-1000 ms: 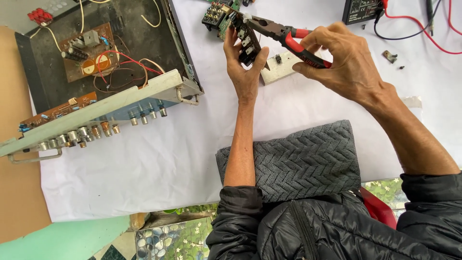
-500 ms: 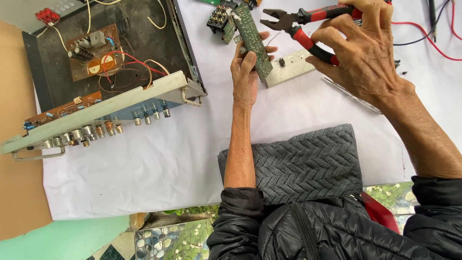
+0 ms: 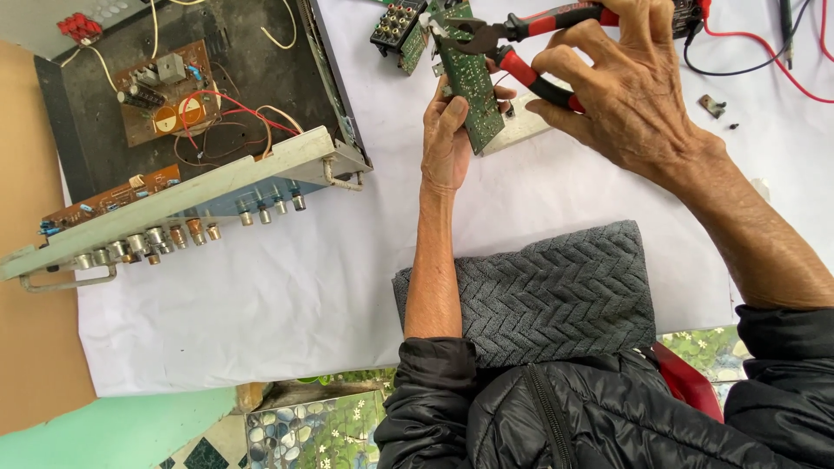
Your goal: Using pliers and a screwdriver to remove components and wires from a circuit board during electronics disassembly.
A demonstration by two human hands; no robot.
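Observation:
My left hand [image 3: 449, 135] holds a green circuit board [image 3: 470, 80] upright over the white cloth. In my right hand [image 3: 627, 89] are red-handled pliers [image 3: 521, 36], gripped by the handles. The jaws of the pliers meet the board's top edge. A block of black sockets [image 3: 397, 24] sits just left of the board's top. A pale metal plate [image 3: 521, 126] lies under the board.
An opened amplifier chassis [image 3: 187, 139] with knobs and a brown board lies at left on the white cloth [image 3: 287, 295]. Red leads [image 3: 782, 69] and a small part [image 3: 711, 105] lie at upper right. A grey knitted cloth [image 3: 556, 291] covers my lap.
The board has turned from edge-on to upright in my left hand. The pliers rose toward the top of the frame and now meet the board's upper edge.

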